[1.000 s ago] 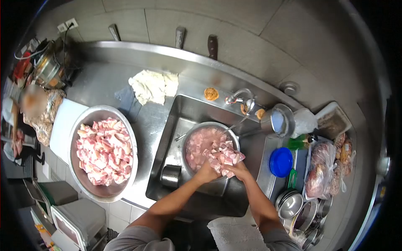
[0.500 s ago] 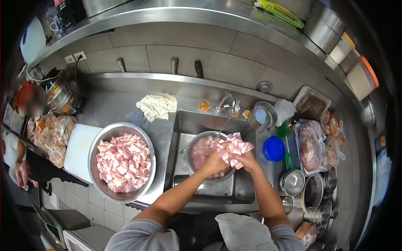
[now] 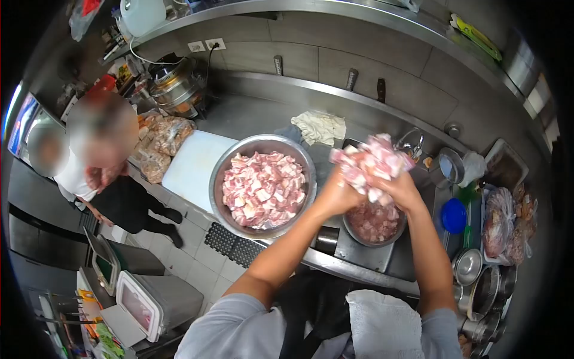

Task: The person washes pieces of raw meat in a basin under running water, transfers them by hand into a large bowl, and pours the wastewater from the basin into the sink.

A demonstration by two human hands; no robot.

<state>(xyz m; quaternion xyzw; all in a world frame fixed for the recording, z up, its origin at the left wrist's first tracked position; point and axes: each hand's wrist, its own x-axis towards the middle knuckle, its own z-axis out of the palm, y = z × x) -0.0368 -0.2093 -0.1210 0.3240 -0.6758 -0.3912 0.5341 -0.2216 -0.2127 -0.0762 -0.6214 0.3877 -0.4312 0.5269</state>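
A heap of raw diced meat [image 3: 373, 163] is cupped between my left hand [image 3: 341, 194] and my right hand [image 3: 402, 190], raised above the sink [image 3: 357, 256]. Both hands are closed around the pieces; some fingers are hidden by the meat. Beneath them, a metal bowl [image 3: 384, 243] in the sink holds more meat in cloudy pinkish water, partly covered by my hands. To the left on the counter, a large steel bowl [image 3: 308, 182] is filled with pale pink meat chunks [image 3: 263, 188].
A white cutting board [image 3: 194, 164] lies left of the large bowl, near bagged food [image 3: 170, 140]. A cloth [image 3: 320, 127] lies behind. The faucet [image 3: 412, 140] rises behind the sink. Right are a blue lid [image 3: 454, 216] and metal bowls [image 3: 467, 266]. Another person [image 3: 122, 191] stands at left.
My hands have lifted the meat from just over the sink bowl to higher up. The view has swung left, showing more of the other person and the bins.
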